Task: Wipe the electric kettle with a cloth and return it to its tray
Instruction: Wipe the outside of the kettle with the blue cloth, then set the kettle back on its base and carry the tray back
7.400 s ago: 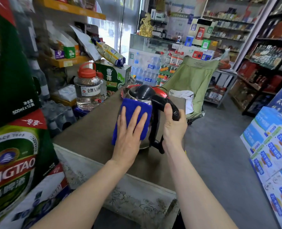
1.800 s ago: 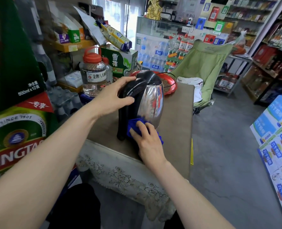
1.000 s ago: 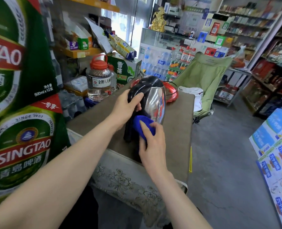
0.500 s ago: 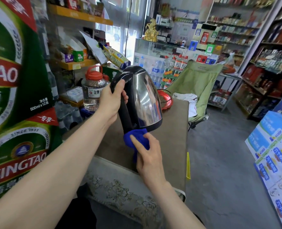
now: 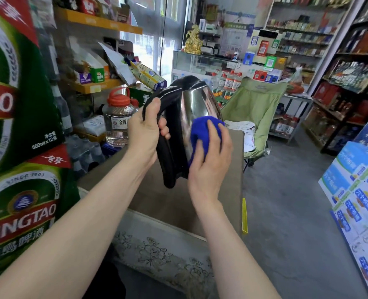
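The steel electric kettle [image 5: 195,104] with a black lid and black handle hangs in the air above the brown table [image 5: 157,195], tilted slightly. My left hand [image 5: 145,132] is closed around its handle. My right hand [image 5: 211,160] presses a bunched blue cloth [image 5: 200,130] against the lower right side of the shiny body. The red tray is hidden behind the kettle.
Stacked green beer cartons [image 5: 16,147] crowd the left. A clear jar with an orange lid [image 5: 118,117] stands at the table's far left. A green folding chair [image 5: 256,104] sits beyond the table. Blue-and-white boxes [image 5: 360,190] are piled at right; shelves line the walls.
The kettle has been lifted off the table and held higher. My right hand slid the blue cloth from under the base up onto the kettle's side.
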`<move>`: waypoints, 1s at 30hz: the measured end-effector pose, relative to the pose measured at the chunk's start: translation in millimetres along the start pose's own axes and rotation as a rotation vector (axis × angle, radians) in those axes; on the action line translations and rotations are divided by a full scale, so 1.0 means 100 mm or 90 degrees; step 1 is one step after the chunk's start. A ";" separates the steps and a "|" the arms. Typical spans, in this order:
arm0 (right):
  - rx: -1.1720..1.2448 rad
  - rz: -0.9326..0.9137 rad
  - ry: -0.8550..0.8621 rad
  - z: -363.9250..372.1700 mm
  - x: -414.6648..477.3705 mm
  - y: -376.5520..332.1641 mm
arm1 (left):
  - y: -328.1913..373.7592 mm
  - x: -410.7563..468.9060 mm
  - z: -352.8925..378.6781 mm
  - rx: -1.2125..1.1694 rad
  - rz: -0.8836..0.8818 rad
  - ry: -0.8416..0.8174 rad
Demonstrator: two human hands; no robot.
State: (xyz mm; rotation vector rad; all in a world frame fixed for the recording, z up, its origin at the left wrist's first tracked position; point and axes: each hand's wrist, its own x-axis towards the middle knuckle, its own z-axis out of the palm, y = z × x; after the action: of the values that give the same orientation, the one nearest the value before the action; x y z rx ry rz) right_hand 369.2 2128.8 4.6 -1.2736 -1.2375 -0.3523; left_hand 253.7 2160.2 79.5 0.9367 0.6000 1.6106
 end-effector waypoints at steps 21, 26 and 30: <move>-0.013 0.617 -0.327 -0.40 -0.17 1.19 | -0.07 0.04 -0.47 0.084 0.012 0.063; -0.373 0.298 -0.505 -0.48 -0.15 1.01 | -0.08 0.10 -0.48 0.114 0.006 0.031; 0.186 0.464 -0.389 -0.40 0.44 0.71 | -0.14 0.15 -0.41 0.117 -0.011 0.006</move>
State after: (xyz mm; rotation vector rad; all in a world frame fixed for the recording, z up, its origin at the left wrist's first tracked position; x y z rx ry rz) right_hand 460.6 2136.6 11.9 -1.5193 -1.1551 0.7657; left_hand 226.6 2181.7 49.7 1.0564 0.7709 1.5633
